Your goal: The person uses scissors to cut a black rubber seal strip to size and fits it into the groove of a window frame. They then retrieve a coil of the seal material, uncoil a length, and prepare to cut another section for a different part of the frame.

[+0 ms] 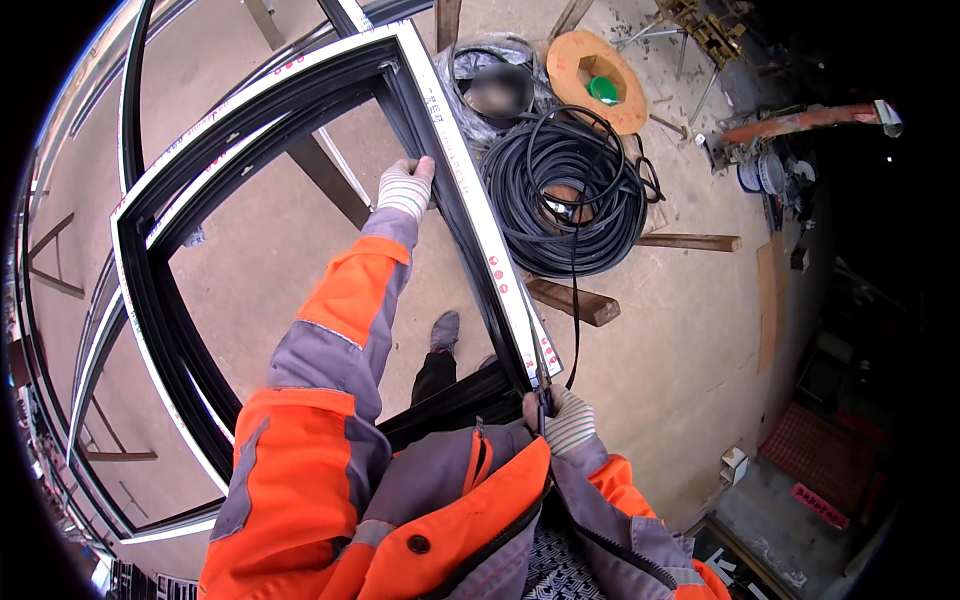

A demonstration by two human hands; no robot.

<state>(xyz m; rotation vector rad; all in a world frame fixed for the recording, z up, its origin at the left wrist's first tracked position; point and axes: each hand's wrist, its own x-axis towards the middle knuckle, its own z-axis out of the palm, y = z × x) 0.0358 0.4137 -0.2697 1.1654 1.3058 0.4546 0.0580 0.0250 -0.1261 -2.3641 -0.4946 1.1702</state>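
Gripping scissors (pixel 543 378) in the right hand (pixel 572 420), left hand (pixel 404 190) clasping the frame (pixel 456 155).

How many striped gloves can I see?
2: one glove on the left hand, beside the frame; another on the right hand, near its lower-right corner.

One fisheye view from the wearer's head, steeply downward, close above the black-and-white frame (pixel 465 190).
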